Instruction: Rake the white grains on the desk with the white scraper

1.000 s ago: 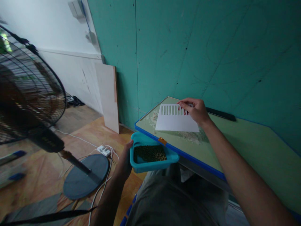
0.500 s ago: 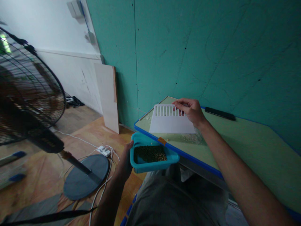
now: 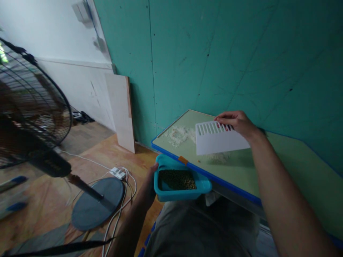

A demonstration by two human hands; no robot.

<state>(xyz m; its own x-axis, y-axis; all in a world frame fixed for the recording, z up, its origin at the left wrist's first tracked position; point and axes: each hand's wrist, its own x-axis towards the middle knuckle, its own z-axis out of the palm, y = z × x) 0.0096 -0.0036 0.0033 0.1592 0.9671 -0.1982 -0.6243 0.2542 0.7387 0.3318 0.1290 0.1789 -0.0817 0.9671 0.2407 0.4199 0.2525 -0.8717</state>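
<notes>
My left hand (image 3: 149, 187) grips the left end of a turquoise plastic tub (image 3: 171, 195), held just below the table's blue edge. Inside the tub lie dark green grains (image 3: 174, 177) and some pale tan ones at the right. My right hand (image 3: 239, 123) is closed on the slotted top of a white plastic scraper (image 3: 221, 142), which is over the pale green tabletop (image 3: 273, 153). A pile of whitish grains (image 3: 177, 135) lies to the left of the scraper. More loose grains (image 3: 218, 157) show along its lower edge, partly hidden by it.
A standing fan (image 3: 34, 117) is at the left, its round base (image 3: 99, 203) on the floor. White cables and a power strip (image 3: 118, 173) lie beside it. A white board (image 3: 120, 112) leans against the green wall (image 3: 241, 53). An orange clip (image 3: 183, 160) sits on the table edge.
My right hand has moved the scraper to the right, uncovering the whitish pile at the left of the table. The tub in my left hand has shifted slightly right and down.
</notes>
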